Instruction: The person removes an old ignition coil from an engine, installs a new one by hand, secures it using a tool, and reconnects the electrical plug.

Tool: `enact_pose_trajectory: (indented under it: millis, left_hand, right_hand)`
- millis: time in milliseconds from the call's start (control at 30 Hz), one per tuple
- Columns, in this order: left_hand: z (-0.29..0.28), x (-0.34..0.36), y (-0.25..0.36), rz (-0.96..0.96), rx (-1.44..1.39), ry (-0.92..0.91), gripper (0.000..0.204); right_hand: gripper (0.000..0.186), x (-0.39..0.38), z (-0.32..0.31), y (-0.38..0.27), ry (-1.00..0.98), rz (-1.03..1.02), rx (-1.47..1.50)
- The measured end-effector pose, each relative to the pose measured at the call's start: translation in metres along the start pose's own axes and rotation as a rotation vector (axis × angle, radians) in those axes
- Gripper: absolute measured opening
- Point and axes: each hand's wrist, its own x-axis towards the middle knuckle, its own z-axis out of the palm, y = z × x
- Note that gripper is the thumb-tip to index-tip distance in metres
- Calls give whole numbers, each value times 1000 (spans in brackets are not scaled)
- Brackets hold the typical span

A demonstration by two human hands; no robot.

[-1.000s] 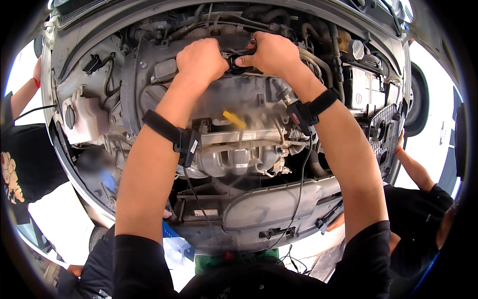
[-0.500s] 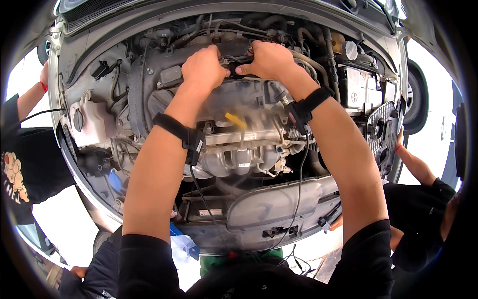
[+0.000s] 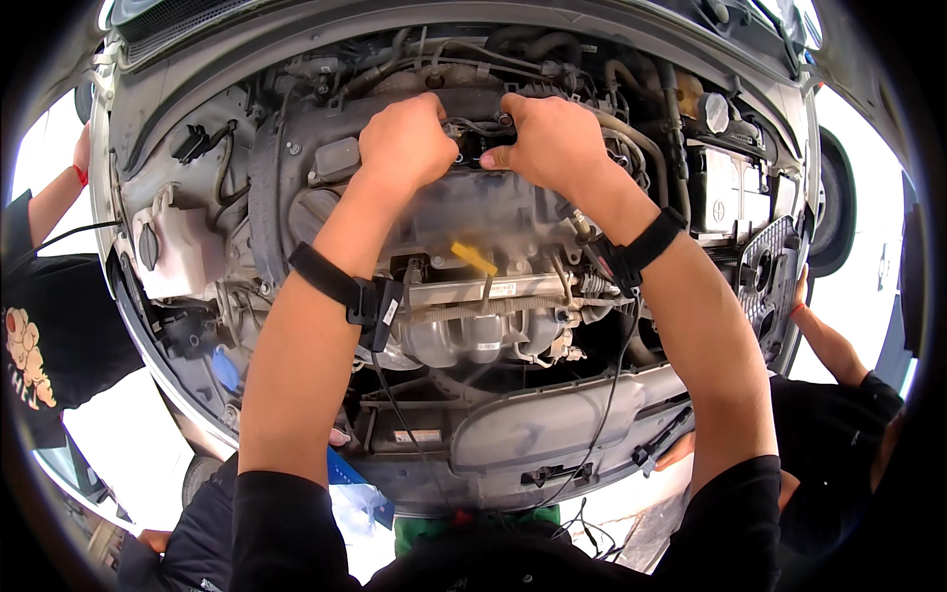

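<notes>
Both my hands reach to the top of a dark engine (image 3: 459,207) in an open car bay. My left hand (image 3: 406,146) is curled at the rear edge of the engine top, fingers bent over and out of sight. Across a narrow gap, my right hand (image 3: 557,143) is bent the same way, its thumb pointing inward at a small black part (image 3: 473,150). Thin dark cables (image 3: 475,125) run between the hands just behind that part. What the fingertips grip is hidden. A yellow dipstick handle (image 3: 474,259) stands in front of the hands.
A white fluid tank (image 3: 178,247) sits at the left, a battery (image 3: 730,187) at the right. Wrist straps trail black cables (image 3: 400,395) over the front panel (image 3: 552,414). One person's arm (image 3: 64,202) is at the left fender; another's (image 3: 829,335) is at the right.
The view has shifted slightly. My right hand has moved a little right and nearer, so the gap between my hands is wider and shows more of the black part.
</notes>
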Motion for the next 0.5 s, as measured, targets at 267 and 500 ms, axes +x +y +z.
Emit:
enact_pose_trajectory:
  millis: [267,500]
  left_hand:
    - [3,-1,1,-3,-10,74,47]
    - [1,-4,-2,87,-4,78,40]
  right_hand:
    - [49,-5,-2,-4,10,2,-31]
    - [47,-9,6,2,51,-37,-34]
